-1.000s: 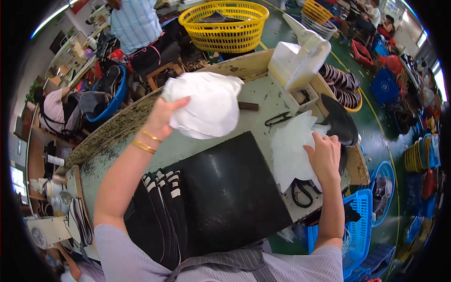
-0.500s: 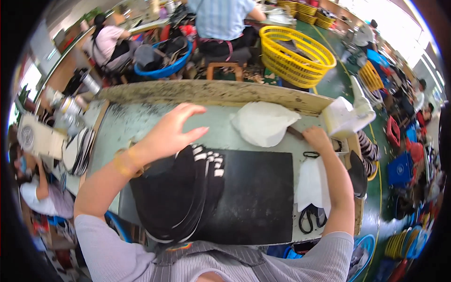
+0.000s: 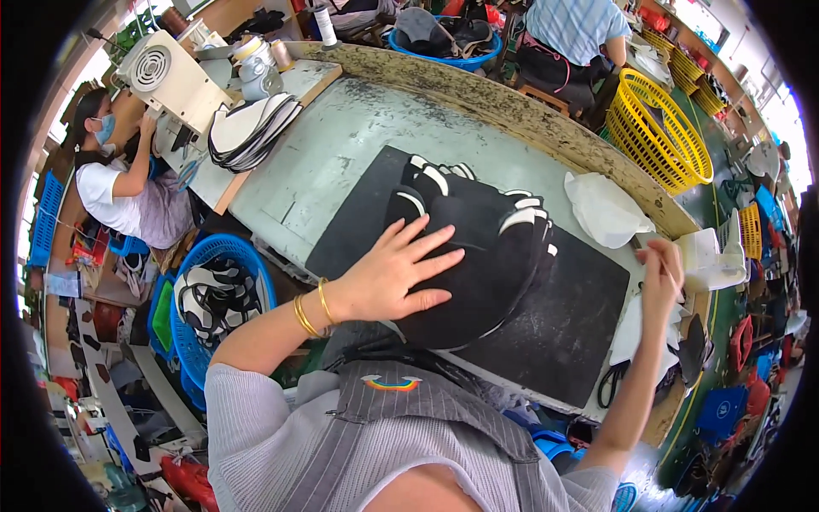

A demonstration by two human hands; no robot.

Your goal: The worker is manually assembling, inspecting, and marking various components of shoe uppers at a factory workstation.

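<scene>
My left hand [image 3: 388, 277] lies with fingers spread on a pile of black, rounded fabric pieces [image 3: 478, 282] with white-edged strips along their far side. The pieces rest on a black rectangular mat [image 3: 580, 316] on the bench. My right hand [image 3: 661, 269] is closed near the bench's right end, beside a white plastic container [image 3: 712, 260]. Something thin seems to be pinched in it, too small to make out. A crumpled white plastic bag [image 3: 606, 209] lies just left of that hand. White pieces and a black cord [image 3: 611, 384] lie below it.
A raised wooden rim [image 3: 512, 111] runs along the bench's far edge. On the left stand a stack of white, dark-edged pieces [image 3: 252, 128] and a blue basket [image 3: 223, 290] of black-and-white parts. A co-worker [image 3: 119, 179] sits beyond; a yellow basket [image 3: 661, 128] stands at far right.
The view has swung left. My left hand has come down from above the bench onto the black pieces. My right hand has drawn back from the brown object by the bag toward the white container.
</scene>
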